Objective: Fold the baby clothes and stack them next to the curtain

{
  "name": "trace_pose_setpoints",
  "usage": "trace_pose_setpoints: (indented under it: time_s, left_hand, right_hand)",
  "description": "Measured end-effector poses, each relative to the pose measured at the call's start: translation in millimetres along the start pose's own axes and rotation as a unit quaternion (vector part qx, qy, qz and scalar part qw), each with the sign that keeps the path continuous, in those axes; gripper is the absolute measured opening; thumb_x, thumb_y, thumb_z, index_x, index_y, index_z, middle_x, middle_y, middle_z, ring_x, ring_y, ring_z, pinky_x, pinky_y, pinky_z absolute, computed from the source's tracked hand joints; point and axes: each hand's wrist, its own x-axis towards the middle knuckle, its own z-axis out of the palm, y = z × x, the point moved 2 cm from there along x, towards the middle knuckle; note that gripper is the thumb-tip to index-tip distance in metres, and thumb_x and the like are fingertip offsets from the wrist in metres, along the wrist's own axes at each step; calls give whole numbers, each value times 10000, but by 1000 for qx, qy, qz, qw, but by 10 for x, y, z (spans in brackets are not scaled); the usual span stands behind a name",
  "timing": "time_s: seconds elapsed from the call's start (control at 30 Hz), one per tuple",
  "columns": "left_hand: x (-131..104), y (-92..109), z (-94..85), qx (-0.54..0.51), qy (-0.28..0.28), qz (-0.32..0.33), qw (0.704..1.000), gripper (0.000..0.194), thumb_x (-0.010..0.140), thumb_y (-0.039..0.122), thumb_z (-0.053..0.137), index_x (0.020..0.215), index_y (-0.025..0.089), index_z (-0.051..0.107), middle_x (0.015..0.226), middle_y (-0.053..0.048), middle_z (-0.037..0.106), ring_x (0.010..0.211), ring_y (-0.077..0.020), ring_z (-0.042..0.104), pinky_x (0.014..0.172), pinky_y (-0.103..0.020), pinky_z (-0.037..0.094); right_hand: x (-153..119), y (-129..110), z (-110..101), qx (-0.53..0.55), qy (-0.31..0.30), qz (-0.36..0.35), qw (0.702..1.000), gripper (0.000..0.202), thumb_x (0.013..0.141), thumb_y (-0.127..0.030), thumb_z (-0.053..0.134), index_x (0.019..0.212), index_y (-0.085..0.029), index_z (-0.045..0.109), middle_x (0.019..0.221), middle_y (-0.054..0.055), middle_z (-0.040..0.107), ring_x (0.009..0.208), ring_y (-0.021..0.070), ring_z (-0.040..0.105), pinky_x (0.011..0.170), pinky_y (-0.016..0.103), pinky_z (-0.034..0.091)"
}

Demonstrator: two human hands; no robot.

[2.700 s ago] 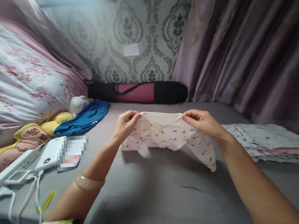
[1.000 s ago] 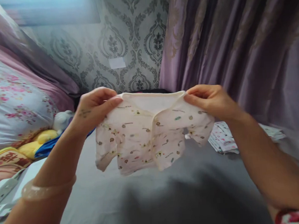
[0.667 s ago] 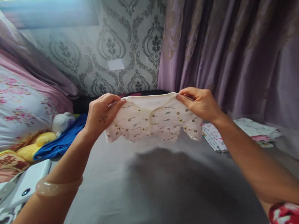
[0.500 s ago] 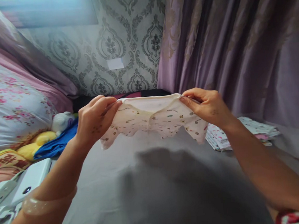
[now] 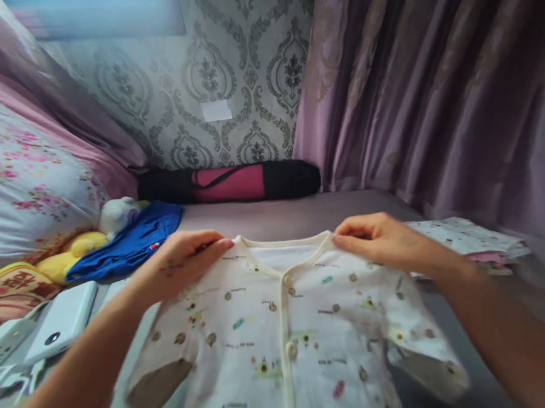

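Observation:
A small white garment (image 5: 246, 350) with a cream neckband, buttons down the front and tiny coloured prints is spread between my hands, its front toward me. My left hand (image 5: 189, 261) pinches the shoulder at the left end of the neckline. At the right end, my right hand (image 5: 374, 240) grips the other shoulder between thumb and fingers. Both sleeves hang out to the sides, and the garment's lower part runs past the bottom edge of the view.
Folded printed clothes (image 5: 473, 241) lie right on the grey sheet (image 5: 348, 207). A black and pink roll (image 5: 237, 183) lies by the wall. At left are a blue cloth (image 5: 129, 243), plush toys (image 5: 117, 215), a white device (image 5: 67, 321), a power strip (image 5: 4, 341) and a floral pillow (image 5: 25, 179).
Both hands have moved lower in the view with the garment. Its front now hangs open to view, where before it was seen foreshortened. The roll behind has come into fuller view.

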Motion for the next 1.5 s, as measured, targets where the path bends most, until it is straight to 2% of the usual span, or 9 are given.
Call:
trace_pose_setpoints:
  time_s: [0.07,0.17,0.23,0.3,0.5,0.73,0.97,1.23,1.5]
  left_hand:
    - [90,-319,459,4,-85,-14,996,475,947,497,386,662,164,571,541,44,472,501,-68,422,454,-193,286]
    - [154,-725,1049,57,-113,-21,992,446,972,459,324,696,179,534,594,12,537,554,-106,495,527,-223,310]
    - [166,-909,1312,105,-146,-28,983,419,986,443,280,768,194,538,664,-20,601,609,-145,560,552,-247,315]
    - [187,-1023,1447,140,-168,-27,975,412,997,441,231,838,209,531,729,-42,642,656,-175,603,577,-263,328]
    - [448,-1238,1491,191,-204,-37,959,402,1006,444,184,929,223,511,829,-68,692,731,-214,651,633,-288,374]
    - [932,-1574,1581,214,-203,-55,954,418,1000,447,194,1021,204,534,933,-110,705,811,-235,665,718,-311,425]
    - [1323,-1776,1586,218,-206,-77,951,418,998,449,197,1059,205,531,1004,-107,707,881,-243,664,757,-311,423]
    - [1657,-1930,1617,210,-139,-89,964,377,996,409,256,1034,187,559,999,-121,693,911,-236,659,738,-293,428]
    - [1730,-1886,1783,168,-121,-183,961,400,964,457,320,954,178,607,1001,-129,694,934,-248,648,707,-288,427]
  right_hand:
    - [233,401,306,-28,-39,5,999,368,900,-478,507,904,-161,694,755,15,679,632,130,584,523,219,393]
    - [502,938,761,-116,-60,23,991,312,942,-365,449,882,-157,673,838,45,699,768,160,629,638,233,415]
    - [612,1157,981,-219,-60,39,973,304,980,-350,391,953,-181,642,918,63,706,849,183,649,694,249,415]
    - [691,1258,1113,-315,-70,43,945,306,1009,-370,341,1020,-203,597,965,78,705,889,210,664,707,263,414]
    - [1020,1332,1150,-424,-98,27,900,307,1035,-368,267,1101,-220,528,1107,90,685,973,225,674,719,269,440]
    - [1611,1493,1068,-452,-106,16,886,337,1033,-393,243,1160,-210,496,1152,114,672,1016,241,664,766,307,461]
    - [2086,1591,992,-462,-114,10,880,357,1029,-404,246,1186,-202,494,1138,129,677,1016,255,660,801,337,452]
    - [2424,1667,943,-404,-60,44,912,332,1026,-377,281,1163,-201,526,1175,130,657,1058,249,627,827,324,424]
    - [2605,1661,1076,-291,-32,83,953,345,1018,-353,304,1079,-181,596,1191,113,641,1113,200,573,866,255,381]
